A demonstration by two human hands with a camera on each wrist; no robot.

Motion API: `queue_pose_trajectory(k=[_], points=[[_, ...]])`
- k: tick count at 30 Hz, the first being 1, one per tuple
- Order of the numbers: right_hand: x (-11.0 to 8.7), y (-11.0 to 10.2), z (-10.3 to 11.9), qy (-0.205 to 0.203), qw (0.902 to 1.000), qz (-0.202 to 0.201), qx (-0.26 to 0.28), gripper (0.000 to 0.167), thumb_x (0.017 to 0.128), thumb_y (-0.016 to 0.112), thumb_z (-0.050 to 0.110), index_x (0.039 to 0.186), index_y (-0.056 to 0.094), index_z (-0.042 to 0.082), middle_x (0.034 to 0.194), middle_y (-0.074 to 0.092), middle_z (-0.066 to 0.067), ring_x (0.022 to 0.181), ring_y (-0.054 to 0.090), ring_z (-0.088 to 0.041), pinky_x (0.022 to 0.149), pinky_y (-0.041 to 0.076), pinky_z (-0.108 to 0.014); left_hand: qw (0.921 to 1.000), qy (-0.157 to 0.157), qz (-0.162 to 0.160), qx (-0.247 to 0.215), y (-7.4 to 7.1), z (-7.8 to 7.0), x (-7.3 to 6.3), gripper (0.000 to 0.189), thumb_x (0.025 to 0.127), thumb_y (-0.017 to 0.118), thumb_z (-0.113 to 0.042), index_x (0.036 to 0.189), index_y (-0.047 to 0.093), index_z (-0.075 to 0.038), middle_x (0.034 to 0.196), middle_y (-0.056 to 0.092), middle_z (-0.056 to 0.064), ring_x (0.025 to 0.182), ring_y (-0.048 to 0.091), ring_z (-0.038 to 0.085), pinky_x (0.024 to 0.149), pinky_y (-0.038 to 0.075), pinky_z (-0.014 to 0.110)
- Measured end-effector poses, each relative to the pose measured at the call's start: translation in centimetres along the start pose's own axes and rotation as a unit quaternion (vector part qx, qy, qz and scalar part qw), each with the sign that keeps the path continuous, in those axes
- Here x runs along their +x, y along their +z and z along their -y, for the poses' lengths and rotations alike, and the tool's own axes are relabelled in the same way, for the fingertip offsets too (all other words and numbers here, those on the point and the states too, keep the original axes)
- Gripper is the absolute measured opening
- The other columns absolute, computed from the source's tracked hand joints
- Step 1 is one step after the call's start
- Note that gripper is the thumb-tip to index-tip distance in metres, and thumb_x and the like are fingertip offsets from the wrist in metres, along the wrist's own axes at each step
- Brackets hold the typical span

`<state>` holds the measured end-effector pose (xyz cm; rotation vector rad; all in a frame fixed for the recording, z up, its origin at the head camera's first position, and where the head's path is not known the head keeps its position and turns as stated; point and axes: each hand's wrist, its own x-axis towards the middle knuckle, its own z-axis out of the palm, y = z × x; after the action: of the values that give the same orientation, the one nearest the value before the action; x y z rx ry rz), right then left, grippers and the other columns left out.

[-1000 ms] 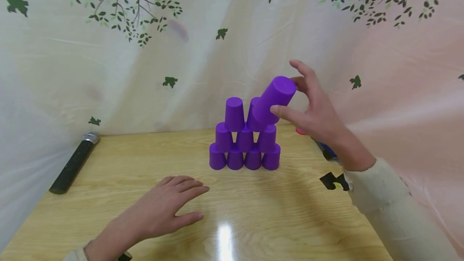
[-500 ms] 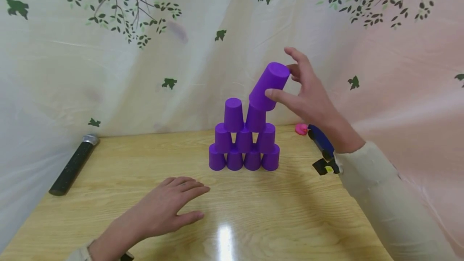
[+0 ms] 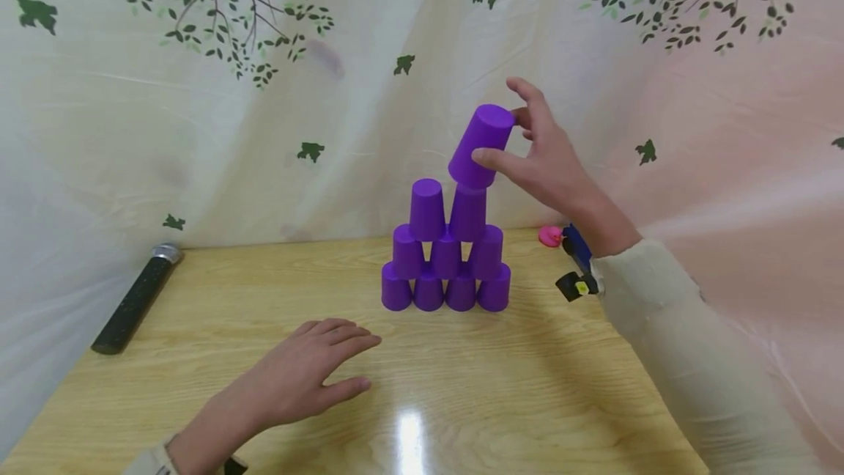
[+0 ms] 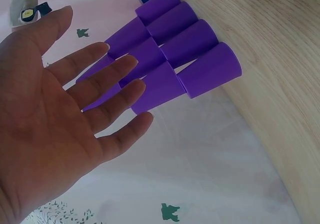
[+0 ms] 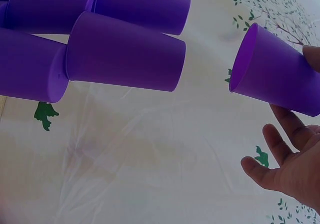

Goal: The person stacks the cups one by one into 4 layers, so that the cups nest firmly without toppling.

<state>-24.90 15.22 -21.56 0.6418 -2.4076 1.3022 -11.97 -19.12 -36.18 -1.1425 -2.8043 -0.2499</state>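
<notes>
My right hand [image 3: 550, 167] pinches a purple cup [image 3: 483, 145], upside down and tilted, between thumb and fingers. It is held above the right cup [image 3: 469, 212] of the stack's top row; the right wrist view shows a gap between the held cup [image 5: 280, 71] and that top cup [image 5: 127, 53]. Below, inverted purple cups stand in a pyramid: several at the bottom [image 3: 396, 289], three in the middle [image 3: 445, 253], two on top, the left one [image 3: 427, 211] upright beside its neighbour. My left hand [image 3: 303, 372] is held over the table before the stack, fingers spread, holding nothing.
A black microphone [image 3: 135, 303] with a silver head lies at the left of the wooden table [image 3: 264, 292]. A pink toy [image 3: 550, 236] and a blue object [image 3: 577, 246] lie behind my right forearm. A leaf-patterned curtain [image 3: 250, 138] hangs behind the table.
My right hand has raised the purple cup and moved it left, from in front of the right top cup to above it. My left hand and the stack have stayed in place.
</notes>
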Motion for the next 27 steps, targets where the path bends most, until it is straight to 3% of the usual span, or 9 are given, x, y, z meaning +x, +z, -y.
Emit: queue_pose_trajectory(k=[6,11,17,27], points=[[0.7,0.4,0.0,0.016,0.9999,0.002,0.003,0.092,0.087,0.075,0.033,0.159,0.018,0.027,0.137,0.057,-0.015,0.133,0.048,-0.031,0.111,0.034,-0.061,1.0,-0.001,-0.001,-0.003,0.1,0.1,-0.1,0.048,0.098,0.059,-0.048,0.138,0.061,-0.021,0.133,0.065,-0.003,0.127,0.059,0.026,0.104,0.048,0.051],[1.3,0.8,0.0,0.031,0.9995,0.009,0.001,0.093,0.087,0.075,0.035,0.159,0.016,0.027,0.136,0.057,-0.014,0.128,0.051,-0.027,0.103,0.042,-0.056,1.0,-0.003,0.003,-0.002,0.1,0.1,-0.1,0.048,0.098,0.058,-0.049,0.138,0.06,-0.022,0.134,0.065,-0.003,0.127,0.058,0.025,0.103,0.048,0.051],[1.8,1.2,-0.1,0.046,0.9989,0.012,-0.002,0.094,0.087,0.076,0.037,0.159,0.016,0.028,0.137,0.057,-0.014,0.127,0.052,-0.027,0.103,0.045,-0.056,1.0,-0.003,0.0,-0.002,0.2,0.0,-0.2,0.048,0.098,0.058,-0.049,0.138,0.061,-0.022,0.133,0.065,-0.003,0.127,0.058,0.025,0.103,0.048,0.051],[2.6,1.3,-0.6,0.046,0.9988,0.009,-0.015,0.083,0.087,0.075,0.036,0.153,0.027,0.017,0.135,0.057,-0.014,0.126,0.052,-0.028,0.097,0.047,-0.052,0.9997,-0.011,0.012,-0.016,0.1,-0.1,-0.4,0.046,0.099,0.059,-0.047,0.139,0.06,-0.023,0.134,0.065,-0.003,0.128,0.058,0.026,0.104,0.047,0.053]])
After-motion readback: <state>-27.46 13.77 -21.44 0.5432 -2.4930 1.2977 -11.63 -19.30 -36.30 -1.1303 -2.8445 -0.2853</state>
